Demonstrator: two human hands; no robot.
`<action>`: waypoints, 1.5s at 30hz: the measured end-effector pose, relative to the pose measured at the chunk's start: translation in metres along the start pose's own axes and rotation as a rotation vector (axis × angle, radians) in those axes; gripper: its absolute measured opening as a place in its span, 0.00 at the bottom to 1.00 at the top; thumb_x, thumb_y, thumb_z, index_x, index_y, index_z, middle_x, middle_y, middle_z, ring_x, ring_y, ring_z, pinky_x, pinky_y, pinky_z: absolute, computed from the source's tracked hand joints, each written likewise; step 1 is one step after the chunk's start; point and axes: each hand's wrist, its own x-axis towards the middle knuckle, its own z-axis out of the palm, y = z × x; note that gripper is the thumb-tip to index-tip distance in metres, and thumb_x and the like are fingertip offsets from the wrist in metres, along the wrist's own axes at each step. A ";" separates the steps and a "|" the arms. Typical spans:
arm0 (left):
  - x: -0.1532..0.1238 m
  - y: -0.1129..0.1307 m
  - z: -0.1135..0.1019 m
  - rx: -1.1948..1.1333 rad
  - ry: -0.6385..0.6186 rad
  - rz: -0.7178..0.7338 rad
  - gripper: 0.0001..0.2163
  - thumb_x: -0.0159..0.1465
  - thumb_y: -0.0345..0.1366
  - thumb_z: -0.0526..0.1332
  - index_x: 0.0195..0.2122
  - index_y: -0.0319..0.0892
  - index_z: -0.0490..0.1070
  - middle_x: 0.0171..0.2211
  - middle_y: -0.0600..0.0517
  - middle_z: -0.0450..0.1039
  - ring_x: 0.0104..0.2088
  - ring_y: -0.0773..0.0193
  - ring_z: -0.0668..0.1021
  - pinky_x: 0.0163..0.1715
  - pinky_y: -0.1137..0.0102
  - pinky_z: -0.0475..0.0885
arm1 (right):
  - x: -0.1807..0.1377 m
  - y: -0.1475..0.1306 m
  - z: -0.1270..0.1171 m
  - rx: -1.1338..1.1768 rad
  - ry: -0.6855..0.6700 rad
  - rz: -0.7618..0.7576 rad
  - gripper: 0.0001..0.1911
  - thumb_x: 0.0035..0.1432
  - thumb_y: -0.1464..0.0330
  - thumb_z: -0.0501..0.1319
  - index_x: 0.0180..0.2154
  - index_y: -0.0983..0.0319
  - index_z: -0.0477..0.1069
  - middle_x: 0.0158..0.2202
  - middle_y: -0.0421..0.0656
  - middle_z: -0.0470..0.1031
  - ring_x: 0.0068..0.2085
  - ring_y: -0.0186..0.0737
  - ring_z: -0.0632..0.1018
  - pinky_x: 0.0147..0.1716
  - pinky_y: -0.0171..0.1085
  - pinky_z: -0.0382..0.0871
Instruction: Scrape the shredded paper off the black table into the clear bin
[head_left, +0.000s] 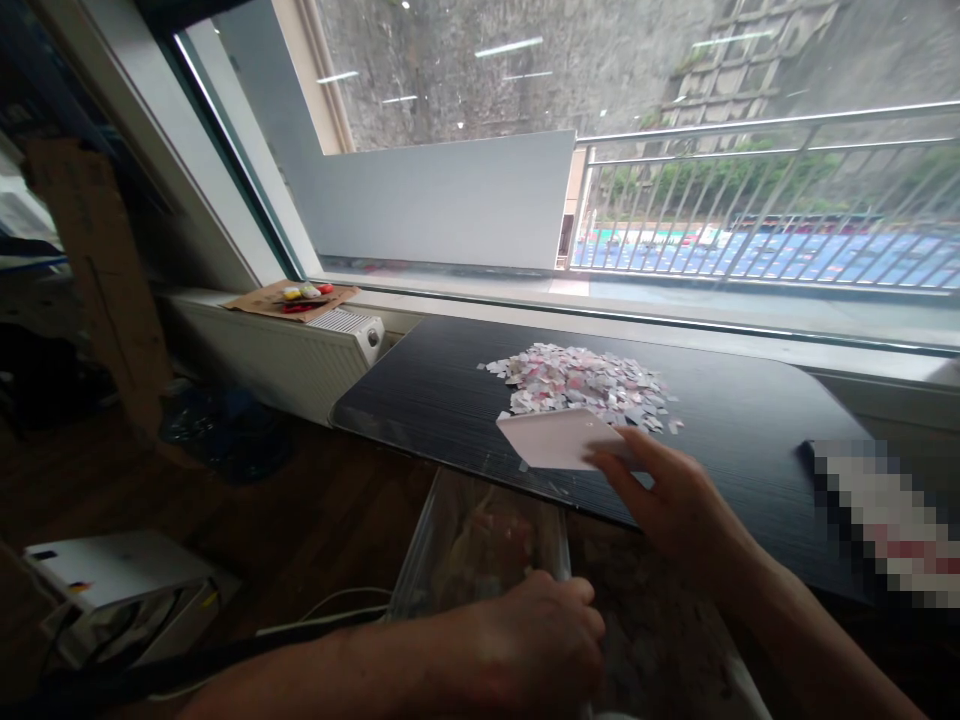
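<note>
A heap of small pink and white paper scraps [581,385] lies on a dark table [427,390] by the window. My right hand [675,495] grips a flat white scraper card [559,440] standing at the near side of the heap. Below the table's front edge, my left hand [544,635] is closed on the rim of a clear plastic bag [480,540] that holds more scraps.
A white radiator [300,350] at the left carries a cardboard piece with small colourful items [300,295]. A white box [112,580] and cables lie on the wooden floor. A blurred-out object [885,520] rests at the table's right end. The window and a railing are behind.
</note>
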 end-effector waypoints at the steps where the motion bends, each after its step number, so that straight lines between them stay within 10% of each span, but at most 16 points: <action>1: -0.001 0.000 0.001 -0.001 0.000 0.002 0.06 0.61 0.31 0.65 0.26 0.39 0.75 0.33 0.48 0.74 0.39 0.57 0.72 0.17 0.68 0.57 | 0.001 0.002 0.001 0.005 0.021 0.012 0.07 0.65 0.65 0.58 0.39 0.59 0.74 0.34 0.44 0.83 0.32 0.41 0.81 0.33 0.36 0.72; 23: -0.002 -0.008 0.012 0.042 0.040 0.072 0.04 0.61 0.29 0.62 0.32 0.35 0.76 0.32 0.47 0.75 0.38 0.57 0.75 0.14 0.68 0.54 | -0.003 0.023 0.020 0.434 0.017 0.438 0.14 0.50 0.57 0.63 0.33 0.60 0.74 0.27 0.42 0.77 0.29 0.40 0.75 0.28 0.38 0.72; 37: -0.002 -0.006 0.010 0.072 0.067 0.079 0.05 0.59 0.30 0.65 0.26 0.37 0.73 0.30 0.47 0.74 0.36 0.58 0.75 0.16 0.68 0.56 | 0.001 0.025 0.024 0.400 -0.095 0.310 0.12 0.61 0.60 0.60 0.39 0.61 0.75 0.31 0.41 0.78 0.32 0.40 0.76 0.32 0.37 0.72; 45: -0.001 -0.007 0.014 0.080 0.063 0.059 0.08 0.60 0.30 0.64 0.24 0.37 0.71 0.29 0.48 0.73 0.36 0.58 0.74 0.17 0.68 0.54 | -0.003 0.019 0.005 0.364 0.060 0.350 0.12 0.57 0.58 0.63 0.35 0.60 0.76 0.27 0.40 0.78 0.28 0.40 0.76 0.29 0.38 0.71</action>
